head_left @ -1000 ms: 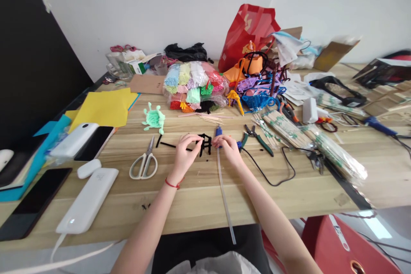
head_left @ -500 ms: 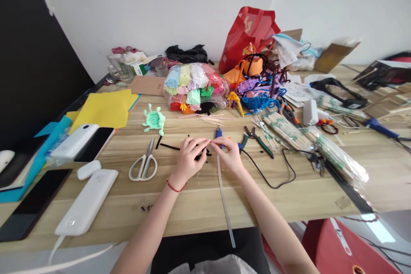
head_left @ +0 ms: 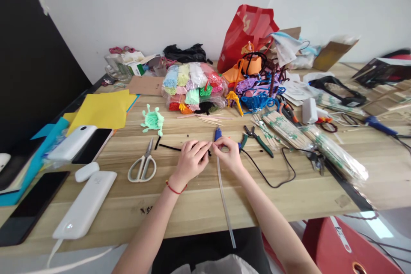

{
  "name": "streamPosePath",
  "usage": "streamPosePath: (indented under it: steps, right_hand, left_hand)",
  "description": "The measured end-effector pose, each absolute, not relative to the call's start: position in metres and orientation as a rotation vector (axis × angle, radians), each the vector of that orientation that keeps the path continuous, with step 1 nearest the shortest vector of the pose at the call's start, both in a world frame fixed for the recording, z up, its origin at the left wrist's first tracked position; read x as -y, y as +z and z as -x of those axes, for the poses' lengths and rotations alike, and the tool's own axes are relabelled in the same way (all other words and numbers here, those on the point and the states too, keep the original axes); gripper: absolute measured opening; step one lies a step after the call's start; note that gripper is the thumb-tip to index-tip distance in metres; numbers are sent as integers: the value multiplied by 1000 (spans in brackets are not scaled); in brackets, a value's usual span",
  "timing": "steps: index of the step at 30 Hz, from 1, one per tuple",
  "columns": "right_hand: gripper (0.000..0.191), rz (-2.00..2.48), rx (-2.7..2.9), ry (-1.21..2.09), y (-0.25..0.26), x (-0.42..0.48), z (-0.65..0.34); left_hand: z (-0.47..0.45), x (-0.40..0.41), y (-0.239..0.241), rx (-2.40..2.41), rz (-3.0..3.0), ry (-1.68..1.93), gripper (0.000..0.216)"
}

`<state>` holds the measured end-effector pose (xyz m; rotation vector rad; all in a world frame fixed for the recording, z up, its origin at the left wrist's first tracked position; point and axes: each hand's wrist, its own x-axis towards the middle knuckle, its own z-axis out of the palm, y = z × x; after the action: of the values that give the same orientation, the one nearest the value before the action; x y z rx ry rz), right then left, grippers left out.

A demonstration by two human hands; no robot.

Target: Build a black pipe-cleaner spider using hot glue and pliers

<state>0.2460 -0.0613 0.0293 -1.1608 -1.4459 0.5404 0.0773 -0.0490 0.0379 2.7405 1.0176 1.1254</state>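
Observation:
My left hand (head_left: 190,161) and my right hand (head_left: 228,154) meet fingertip to fingertip on the wooden table (head_left: 199,205). Both pinch a small black pipe-cleaner figure (head_left: 209,153), which is almost wholly hidden under my left fingers. A loose black pipe-cleaner strand (head_left: 167,147) lies just left of my left hand. Beneath my right hand lies a blue glue gun (head_left: 217,133). Its clear glue stick (head_left: 225,203) runs back toward the table's front edge.
White-handled scissors (head_left: 142,165) and a green pipe-cleaner creature (head_left: 153,120) lie to the left. Farther left are a white power bank (head_left: 85,205), phones (head_left: 91,145) and yellow paper (head_left: 102,109). Green pliers (head_left: 257,135), bamboo skewers (head_left: 289,128), a bag of coloured pipe cleaners (head_left: 192,85) and a red bag (head_left: 247,34) lie behind and right.
My hands have closed in together. The black figure was in plain view between them a second ago; now my left fingers cover it.

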Motion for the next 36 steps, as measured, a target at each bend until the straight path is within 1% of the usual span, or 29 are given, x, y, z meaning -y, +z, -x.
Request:
streamPosePath:
  steps: [6,9,14,17,21,26,27,29,32,34,36]
  right_hand:
    - [14,1165,1437,587,32,61,-248]
    - [17,1187,1407,629,32,60,-251]
    - [25,1291,1192,628,28,52,-269]
    - [31,1360,1105,577,26,47,-284]
    - [29,1444,1113,539,25,44,-297]
    - [25,1538,1272,516,19,43,-301]
    - [25,1597,1310,468,17,43,-302]
    - [27,1815,1333,266,14,43,-306]
    - [37,2243,1141,-62,12,46,-318]
    - [52,2464,980,-77,13,48,-327]
    - [66,2591,910,35,14,49,-336]
  left_hand:
    - [-81,48,41,-979,-2491,1144,33]
    - [-81,46,41,-981,-2385,1210,29]
    - [-78,40,42,-1062,-2207,1374,12]
    - [-75,39,44,-1102,-2177,1378,7]
    - [-74,41,44,-1157,-2291,1209,18]
    - [-74,42,42,-1165,-2437,1012,32]
    - [-74,42,42,-1155,-2459,996,34]
    - [-74,43,42,-1125,-2500,978,36]
    - [-75,43,41,-1076,-2531,968,29]
    - [-76,43,39,-1085,-2510,984,22]
    - [-77,41,37,-1144,-2449,1034,19]
